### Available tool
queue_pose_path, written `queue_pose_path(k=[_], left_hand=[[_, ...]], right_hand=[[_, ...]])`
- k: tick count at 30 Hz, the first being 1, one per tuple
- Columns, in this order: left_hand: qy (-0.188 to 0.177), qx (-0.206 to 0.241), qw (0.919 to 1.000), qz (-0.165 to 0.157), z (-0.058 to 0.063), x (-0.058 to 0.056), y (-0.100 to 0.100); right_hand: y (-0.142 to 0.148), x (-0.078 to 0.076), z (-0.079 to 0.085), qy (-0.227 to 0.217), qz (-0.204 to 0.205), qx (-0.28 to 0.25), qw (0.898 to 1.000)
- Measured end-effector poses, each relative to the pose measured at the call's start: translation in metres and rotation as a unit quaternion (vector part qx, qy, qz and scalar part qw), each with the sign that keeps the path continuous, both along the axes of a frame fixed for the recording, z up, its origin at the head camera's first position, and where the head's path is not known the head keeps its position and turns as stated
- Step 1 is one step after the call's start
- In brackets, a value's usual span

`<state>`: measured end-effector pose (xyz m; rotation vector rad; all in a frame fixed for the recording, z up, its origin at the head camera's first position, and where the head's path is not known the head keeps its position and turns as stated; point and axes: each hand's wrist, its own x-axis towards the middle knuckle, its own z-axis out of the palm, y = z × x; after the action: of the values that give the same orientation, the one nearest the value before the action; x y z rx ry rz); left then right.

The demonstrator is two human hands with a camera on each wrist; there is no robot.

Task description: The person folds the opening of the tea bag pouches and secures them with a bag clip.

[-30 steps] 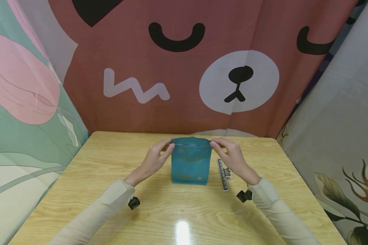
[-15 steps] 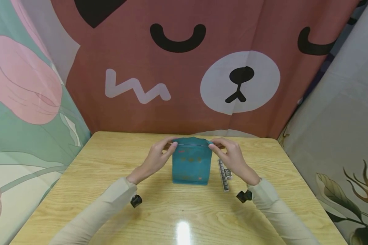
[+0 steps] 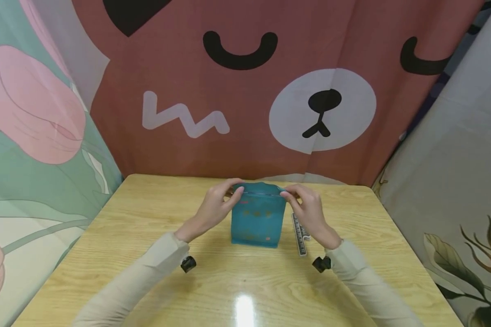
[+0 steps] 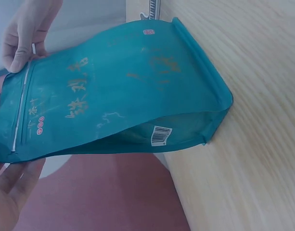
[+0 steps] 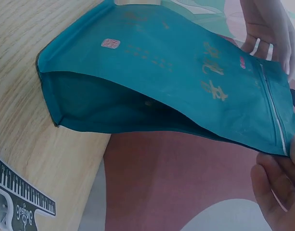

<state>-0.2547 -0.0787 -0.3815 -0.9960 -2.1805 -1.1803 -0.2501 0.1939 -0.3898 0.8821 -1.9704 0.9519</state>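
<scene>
A teal flat-bottomed pouch (image 3: 258,220) with gold lettering stands upright on the wooden table. Its pale seal strip (image 4: 22,106) runs across near the top, and a side fold with a barcode shows in the left wrist view. My left hand (image 3: 213,206) pinches the pouch's top left corner, thumb in front. At the top right corner my right hand (image 3: 312,212) pinches the edge between thumb and fingers. Whether the pouch's mouth is parted cannot be seen clearly.
A flat black-and-white piece printed with piano keys (image 3: 299,236) lies right of the pouch, partly under my right hand in the head view. The wooden table (image 3: 147,213) meets a bear-print curtain (image 3: 229,154) behind, with printed cloths at both sides.
My left hand has slid a little right along the pouch's top edge. The right hand keeps its hold at the other corner, and the pouch stays standing.
</scene>
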Motion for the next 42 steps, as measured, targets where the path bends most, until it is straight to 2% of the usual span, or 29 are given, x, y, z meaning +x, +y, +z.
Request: queue_pose_path(k=[4,8,14,19,24,31,36,42], left_hand=[[0.014,-0.014,0.9997,0.014,0.003,0.000,0.002],[0.056,-0.044,0.9969,0.034,0.007,-0.001,0.005],[0.139,-0.085,0.9857,0.043,0.014,-0.003,0.014],[0.177,-0.117,0.9754,0.060,0.019,-0.004,0.021],[0.198,-0.140,0.9682,0.062,0.025,-0.004,0.028],[0.226,-0.188,0.9534,0.068,0.032,-0.005,0.040],[0.227,-0.203,0.9508,0.057,0.035,-0.004,0.049],[0.229,-0.197,0.9526,0.036,0.035,-0.004,0.058]], right_hand=[[-0.002,0.000,-0.002,0.008,0.000,0.000,1.000],[-0.003,0.000,-0.001,0.003,0.007,0.004,1.000],[-0.003,0.001,-0.001,-0.002,0.012,0.001,1.000],[-0.004,0.003,0.000,-0.012,-0.007,0.007,1.000],[-0.004,0.003,0.000,-0.006,-0.011,0.006,1.000],[-0.004,0.004,0.000,0.002,-0.022,0.013,1.000],[-0.003,0.004,0.001,-0.001,-0.020,0.019,1.000],[-0.003,0.004,0.002,0.004,-0.015,0.025,1.000]])
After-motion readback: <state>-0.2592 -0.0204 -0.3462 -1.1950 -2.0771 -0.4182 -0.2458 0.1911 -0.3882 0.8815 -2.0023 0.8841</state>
